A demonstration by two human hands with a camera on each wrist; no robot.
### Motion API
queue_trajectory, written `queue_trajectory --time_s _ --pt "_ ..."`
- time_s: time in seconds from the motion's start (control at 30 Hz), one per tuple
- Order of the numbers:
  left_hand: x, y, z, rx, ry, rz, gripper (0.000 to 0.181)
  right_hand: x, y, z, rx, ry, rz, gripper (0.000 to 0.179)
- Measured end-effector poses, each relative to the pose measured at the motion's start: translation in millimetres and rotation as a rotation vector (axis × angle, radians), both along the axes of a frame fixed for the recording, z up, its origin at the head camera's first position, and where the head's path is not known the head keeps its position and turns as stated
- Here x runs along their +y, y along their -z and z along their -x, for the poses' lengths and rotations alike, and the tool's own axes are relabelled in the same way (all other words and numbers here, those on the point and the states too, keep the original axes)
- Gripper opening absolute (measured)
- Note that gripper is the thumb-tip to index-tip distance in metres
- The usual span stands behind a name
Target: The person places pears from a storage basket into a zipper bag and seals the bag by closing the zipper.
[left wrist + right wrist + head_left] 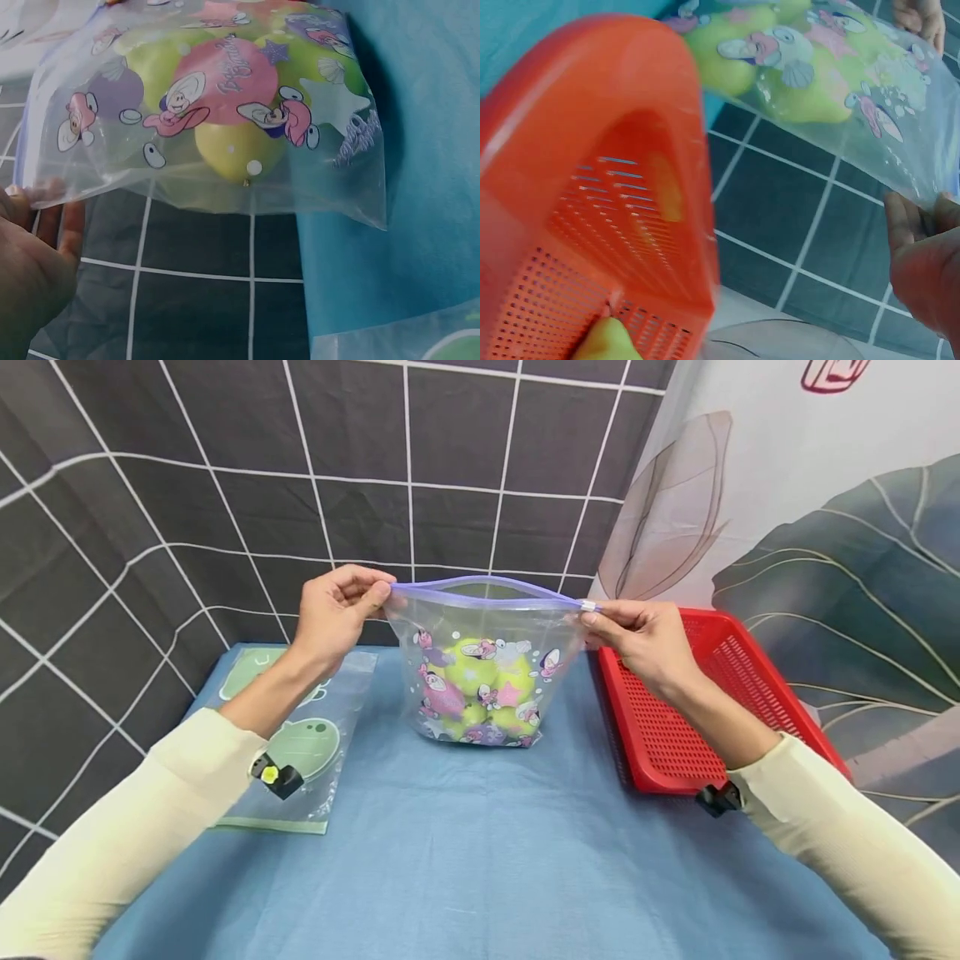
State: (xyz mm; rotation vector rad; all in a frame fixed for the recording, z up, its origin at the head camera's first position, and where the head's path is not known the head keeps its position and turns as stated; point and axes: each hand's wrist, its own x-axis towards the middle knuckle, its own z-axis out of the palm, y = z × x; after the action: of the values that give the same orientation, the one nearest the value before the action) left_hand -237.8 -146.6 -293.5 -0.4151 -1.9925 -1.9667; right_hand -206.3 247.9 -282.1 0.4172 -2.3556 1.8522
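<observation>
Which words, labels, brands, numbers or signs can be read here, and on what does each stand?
None can be read with certainty.
Clear bag, pink circle: curly script, too blurred.
Same bag, near its edge: purple lettering, too blurred.
Pale backdrop: red mark, cut off by the picture's top edge, not legible.

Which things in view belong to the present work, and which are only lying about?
In the work:
patterned zip bag
fruit inside it
left hand, right hand, gripping the bag
probably the red basket

Seemingly just lying about:
second bag, flat
blue cloth beneath
</observation>
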Motion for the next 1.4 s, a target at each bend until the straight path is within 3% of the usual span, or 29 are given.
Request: queue_trajectory --time_s 0.13,0.33,0.43,0.53,0.6,0.7,0.8,0.9,1.03,1.4 --pt "-4.4 3.8 -3.1 -0.029 0.013 0.076 0.013 -8.0 9.4 2.1 -0.008 -0.082 0.161 0.028" --pt "-8.2 -7.3 2.2 -0.053 0.023 0.207 0.021 -13.7 14.0 1.3 0.008 -0.113 0.153 0.027" --pt "1.1 -23.3 5.8 0.023 -0.036 0.411 0.019 -14.2 15.2 0.2 0.011 -0.118 0.110 0.032" --pt "25.9 -45.4 7.3 0.174 -0.042 0.661 0.018 -14.7 17.1 -1.2 0.005 -0.112 0.085 0.036" --pt "49.8 -60.9 6.8 0.262 0.050 0.785 0.019 -15.3 18.0 -2.3 -0.007 -0.101 0.085 0.037" --pt "87.8 -78.6 6.3 0.359 0.252 0.932 0.021 -16.4 18.0 -4.3 -0.015 -0.086 0.076 0.037" --pt "119.8 -87.1 4.1 0.391 0.416 1.068 0.025 -18.2 17.2 -6.2 -0.008 -0.083 0.049 0.034" --pt "141.6 -87.1 3.1 0.394 0.506 1.176 0.025 -21.6 16.4 -7.6 -0.007 -0.085 0.032 0.033" --pt "154.5 -81.6 3.3 0.397 0.545 1.224 0.012 -25.9 16.0 -8.7 -0.016 -0.081 0.045 0.034" --pt "154.5 -76.6 4.1 0.428 0.505 1.147 0.013 -28.8 19.5 -17.2 0.037 -0.018 0.212 0.024"
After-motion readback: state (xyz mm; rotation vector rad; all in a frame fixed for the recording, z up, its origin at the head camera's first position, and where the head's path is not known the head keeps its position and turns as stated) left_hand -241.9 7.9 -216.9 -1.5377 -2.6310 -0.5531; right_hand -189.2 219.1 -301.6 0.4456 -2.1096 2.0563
